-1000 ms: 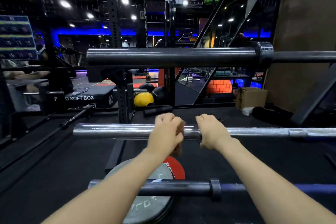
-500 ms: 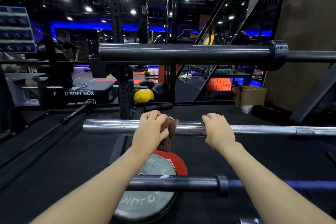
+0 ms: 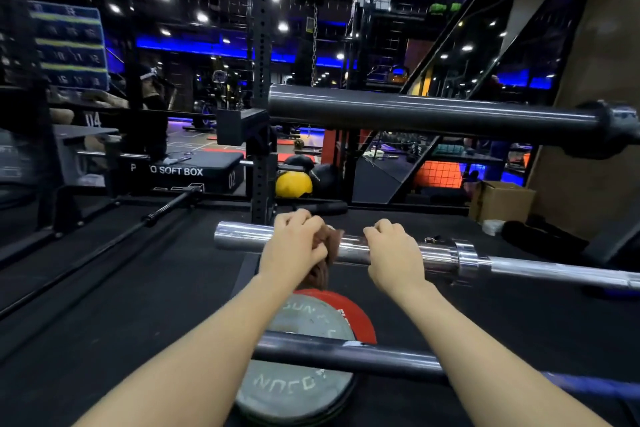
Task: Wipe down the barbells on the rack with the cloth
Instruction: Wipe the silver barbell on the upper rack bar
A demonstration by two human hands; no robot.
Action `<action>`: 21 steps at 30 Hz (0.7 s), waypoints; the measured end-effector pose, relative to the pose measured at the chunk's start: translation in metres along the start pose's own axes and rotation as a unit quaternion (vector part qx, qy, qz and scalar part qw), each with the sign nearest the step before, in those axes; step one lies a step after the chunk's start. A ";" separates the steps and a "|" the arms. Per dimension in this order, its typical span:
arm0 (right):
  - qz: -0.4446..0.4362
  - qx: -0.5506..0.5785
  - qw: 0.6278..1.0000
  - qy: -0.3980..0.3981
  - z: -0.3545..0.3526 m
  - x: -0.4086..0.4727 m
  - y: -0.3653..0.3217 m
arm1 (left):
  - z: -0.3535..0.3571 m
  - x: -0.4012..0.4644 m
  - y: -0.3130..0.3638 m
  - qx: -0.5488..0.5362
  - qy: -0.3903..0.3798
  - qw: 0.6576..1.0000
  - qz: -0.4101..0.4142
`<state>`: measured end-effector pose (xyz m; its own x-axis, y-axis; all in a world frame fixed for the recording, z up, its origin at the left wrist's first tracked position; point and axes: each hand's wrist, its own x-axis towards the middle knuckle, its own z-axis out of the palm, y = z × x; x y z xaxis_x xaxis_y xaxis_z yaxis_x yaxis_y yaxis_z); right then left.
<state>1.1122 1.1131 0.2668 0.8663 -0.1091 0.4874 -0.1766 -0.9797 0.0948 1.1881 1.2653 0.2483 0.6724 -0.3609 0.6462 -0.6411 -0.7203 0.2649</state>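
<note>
Your left hand point(image 3: 294, 250) curls around the brown cloth point(image 3: 327, 255) and wraps it over the sleeve of the chrome barbell point(image 3: 349, 248), the middle of the three bars on the rack; a tail of the cloth hangs below your fist. Your right hand point(image 3: 393, 255) grips the same sleeve bare, fingers curled over the top, just inboard of the collar point(image 3: 465, 258).

What has changed over the last second: your cloth hand has slid outward along the sleeve, away from the right hand. A second ago the two fists sat almost together; now a short stretch of shiny sleeve shows between them, and the cloth sits closer to the sleeve's free end point(image 3: 221, 236). The right hand has stayed close to the collar, steadying the bar.

In my judgement that means you are mid-stroke on this sleeve, with only the short outer stretch to the tip left to cover on this pass. The patch under your right hand probably still needs wiping once you move that hand.

The dark barbell point(image 3: 433, 114) on the upper rung and the dark lower barbell point(image 3: 346, 352) nearest you, which crosses over the plates point(image 3: 298, 388) on the floor, have no cloth on them now, so much of the task likely remains.
</note>
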 end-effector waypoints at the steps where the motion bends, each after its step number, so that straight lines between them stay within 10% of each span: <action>1: -0.006 0.004 1.000 -0.002 0.001 0.002 -0.008 | -0.009 -0.002 -0.014 0.003 -0.001 1.000 -0.026; 7: -0.018 0.023 1.000 -0.003 0.010 0.014 -0.041 | -0.032 -0.003 -0.042 0.040 0.027 0.992 -0.120; 14: -0.013 0.004 1.000 0.017 0.021 0.023 -0.060 | -0.009 -0.014 -0.028 0.025 0.051 0.996 0.064; 21: -0.008 -0.007 1.000 0.011 0.027 0.027 -0.058 | -0.035 -0.012 -0.093 0.008 0.039 0.992 -0.119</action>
<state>1.1585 1.1628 0.2515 0.8588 -0.0890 0.5045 -0.1687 -0.9790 0.1145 1.2267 1.3571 0.2416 0.7738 -0.1331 0.6194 -0.4610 -0.7889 0.4064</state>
